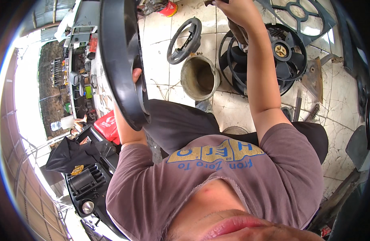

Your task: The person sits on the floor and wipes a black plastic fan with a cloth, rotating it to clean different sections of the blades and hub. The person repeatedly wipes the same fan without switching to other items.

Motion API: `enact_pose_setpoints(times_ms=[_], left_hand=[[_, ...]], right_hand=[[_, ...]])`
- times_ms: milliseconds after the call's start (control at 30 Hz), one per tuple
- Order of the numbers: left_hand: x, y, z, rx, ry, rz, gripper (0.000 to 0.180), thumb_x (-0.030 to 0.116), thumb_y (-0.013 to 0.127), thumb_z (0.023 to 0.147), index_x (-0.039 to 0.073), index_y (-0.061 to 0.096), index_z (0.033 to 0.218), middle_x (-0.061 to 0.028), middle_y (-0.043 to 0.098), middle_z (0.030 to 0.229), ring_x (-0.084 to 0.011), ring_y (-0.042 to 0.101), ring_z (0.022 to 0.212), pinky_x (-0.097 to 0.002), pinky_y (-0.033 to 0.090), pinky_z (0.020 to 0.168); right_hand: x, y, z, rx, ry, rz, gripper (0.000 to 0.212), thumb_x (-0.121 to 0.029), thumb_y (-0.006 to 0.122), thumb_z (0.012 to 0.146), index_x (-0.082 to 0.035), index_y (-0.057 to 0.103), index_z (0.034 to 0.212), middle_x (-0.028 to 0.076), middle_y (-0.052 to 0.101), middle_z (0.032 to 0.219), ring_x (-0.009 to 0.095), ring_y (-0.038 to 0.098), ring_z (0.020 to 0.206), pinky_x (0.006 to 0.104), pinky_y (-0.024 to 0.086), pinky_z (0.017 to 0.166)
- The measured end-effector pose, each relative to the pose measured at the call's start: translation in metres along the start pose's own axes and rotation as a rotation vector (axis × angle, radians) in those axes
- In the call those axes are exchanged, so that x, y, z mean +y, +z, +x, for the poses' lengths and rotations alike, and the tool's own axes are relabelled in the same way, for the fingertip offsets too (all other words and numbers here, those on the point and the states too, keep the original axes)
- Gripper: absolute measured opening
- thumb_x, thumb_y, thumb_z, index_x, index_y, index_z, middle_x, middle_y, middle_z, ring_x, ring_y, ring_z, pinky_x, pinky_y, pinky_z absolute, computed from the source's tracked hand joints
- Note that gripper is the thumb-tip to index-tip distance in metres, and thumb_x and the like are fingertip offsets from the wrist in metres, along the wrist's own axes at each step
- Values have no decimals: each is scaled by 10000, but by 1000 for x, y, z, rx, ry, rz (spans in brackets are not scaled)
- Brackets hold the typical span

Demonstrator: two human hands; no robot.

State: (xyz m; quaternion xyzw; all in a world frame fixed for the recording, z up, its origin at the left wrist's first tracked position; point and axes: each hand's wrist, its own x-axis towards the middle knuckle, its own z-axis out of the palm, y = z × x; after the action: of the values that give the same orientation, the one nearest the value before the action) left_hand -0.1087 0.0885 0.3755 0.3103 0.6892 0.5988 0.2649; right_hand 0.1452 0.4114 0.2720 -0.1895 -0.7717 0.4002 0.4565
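My left hand (137,74) grips a large black curved plastic band, like a fan shroud ring (121,60), held up on the left. Only some fingertips show at its inner edge. At the top of the head view, my right hand (237,14) is closed on what looks like a brown rag (238,33), part of which hangs below it. The upper edge of the view cuts off that hand's fingers. Beneath my right forearm lie black radiator fans (287,51). Between my arms stand a dirty bucket (185,82) and a black steering wheel (196,40).
Around the floor lie a black fan frame (299,18), a rusty metal plate (313,78) and a wire brush (312,113). A red-and-yellow tub (169,9) stands at the far side. To my left are a red bag (107,125) and a black motorcycle (88,180).
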Motion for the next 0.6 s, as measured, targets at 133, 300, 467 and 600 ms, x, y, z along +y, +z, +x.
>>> enact_pose_setpoints(times_ms=[133, 300, 467, 600], left_hand=[[9, 1, 17, 11, 32, 2, 755, 470, 755, 903, -44, 536, 1410, -149, 668, 1278, -235, 669, 1154, -373, 543, 983], [6, -8, -8, 44, 18, 38, 749, 466, 755, 905, -44, 538, 1408, -148, 670, 1276, -233, 670, 1152, -371, 544, 980], [2, -5, -29, 13, -67, 82, 742, 462, 755, 908, -44, 540, 1407, -147, 671, 1273, -231, 671, 1149, -369, 546, 977], [18, 6, -22, 5, -64, 61, 737, 458, 755, 910, -44, 542, 1405, -146, 672, 1272, -229, 672, 1148, -367, 547, 975]], right_hand=[[-4, 1, 3, -2, 58, 45, 200, -69, 667, 833, -40, 792, 987, 219, 746, 947, 378, 729, 888, 425, 570, 817], [-7, 4, 2, -42, -56, 97, 182, -61, 688, 815, -22, 786, 964, 210, 752, 935, 361, 734, 903, 407, 572, 823], [-8, 9, -4, -66, -43, 70, 184, -58, 711, 827, -30, 786, 992, 183, 752, 965, 344, 726, 913, 401, 560, 827], [-9, 7, 0, -92, -1, -38, 189, -118, 733, 905, -67, 783, 1081, 151, 711, 955, 348, 681, 908, 403, 527, 828]])
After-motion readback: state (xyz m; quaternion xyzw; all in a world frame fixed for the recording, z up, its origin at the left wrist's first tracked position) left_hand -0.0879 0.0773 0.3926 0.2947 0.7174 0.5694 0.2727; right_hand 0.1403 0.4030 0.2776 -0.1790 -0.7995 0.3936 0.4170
